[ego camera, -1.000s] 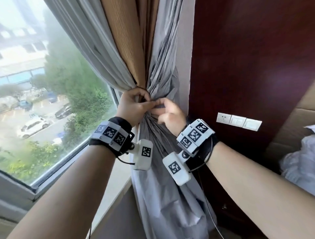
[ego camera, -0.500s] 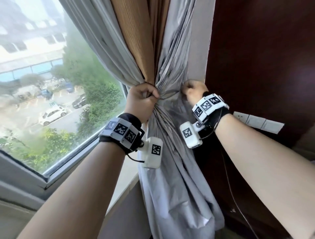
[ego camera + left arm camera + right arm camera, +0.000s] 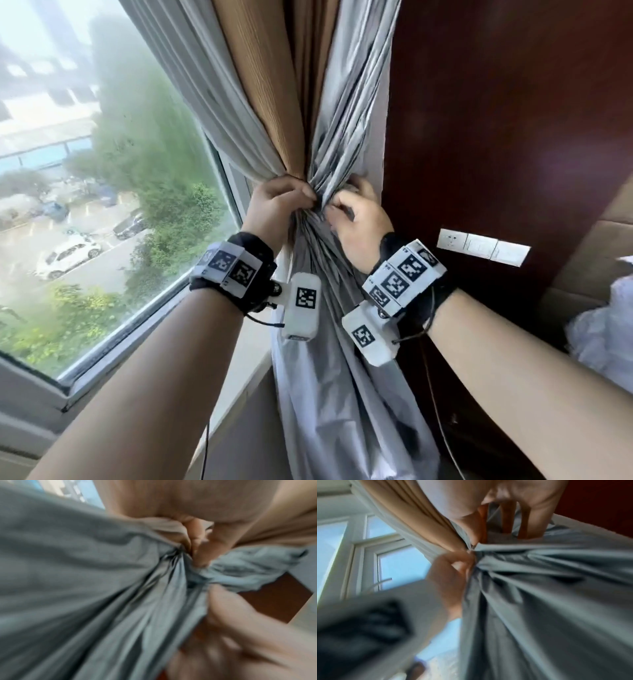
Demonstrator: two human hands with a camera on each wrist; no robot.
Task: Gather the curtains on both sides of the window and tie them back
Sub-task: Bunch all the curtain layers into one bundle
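Both hands curled tight at the bunched waist of the curtain [image 3: 329, 144]. Left hand [image 3: 277, 205] grips the gather from 9 o'clock; right hand [image 3: 359, 219] pinches grey folds from 3 o'clock. Curtain hangs between window [image 3: 102, 171] and dark wall panel [image 3: 496, 120].

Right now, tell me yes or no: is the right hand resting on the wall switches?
No: in the head view the right hand pinches the gathered grey curtain, well left of the wall switches.

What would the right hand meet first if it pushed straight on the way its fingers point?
The gathered grey curtain: the right hand already pinches it. Behind probably lies the pale wall strip, though depth is unclear.
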